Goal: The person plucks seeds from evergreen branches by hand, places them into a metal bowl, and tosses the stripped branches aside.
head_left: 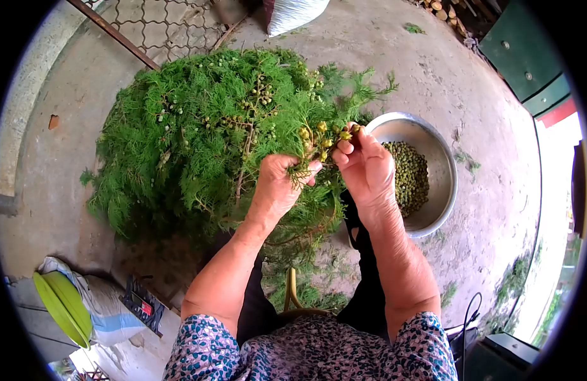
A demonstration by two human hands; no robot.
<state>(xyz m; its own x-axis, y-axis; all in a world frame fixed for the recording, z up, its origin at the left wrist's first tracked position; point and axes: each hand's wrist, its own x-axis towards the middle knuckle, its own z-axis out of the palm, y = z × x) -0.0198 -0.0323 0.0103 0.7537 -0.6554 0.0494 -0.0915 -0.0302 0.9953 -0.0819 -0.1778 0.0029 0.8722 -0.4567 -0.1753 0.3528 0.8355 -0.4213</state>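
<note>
A large heap of green conifer branches (198, 127) with small round cones lies in front of me. My left hand (282, 184) is closed around a sprig (323, 141) bearing several yellow-green cones. Just right of it, my right hand (369, 166) has its fingertips pinched at a cone (345, 135) on the sprig's right side. Close beyond my right wrist sits a round metal bowl (442, 184), its lower left part behind my forearm. Many small greenish cones (407, 178) lie in the bowl.
A white sack (296, 14) stands at the top, near a metal grate (153, 25) and a rusty bar (115, 33). At lower left are a lime-green basin (63, 308) and a grey sack (109, 314). Firewood (442, 11) and a green cabinet (519, 47) are at upper right.
</note>
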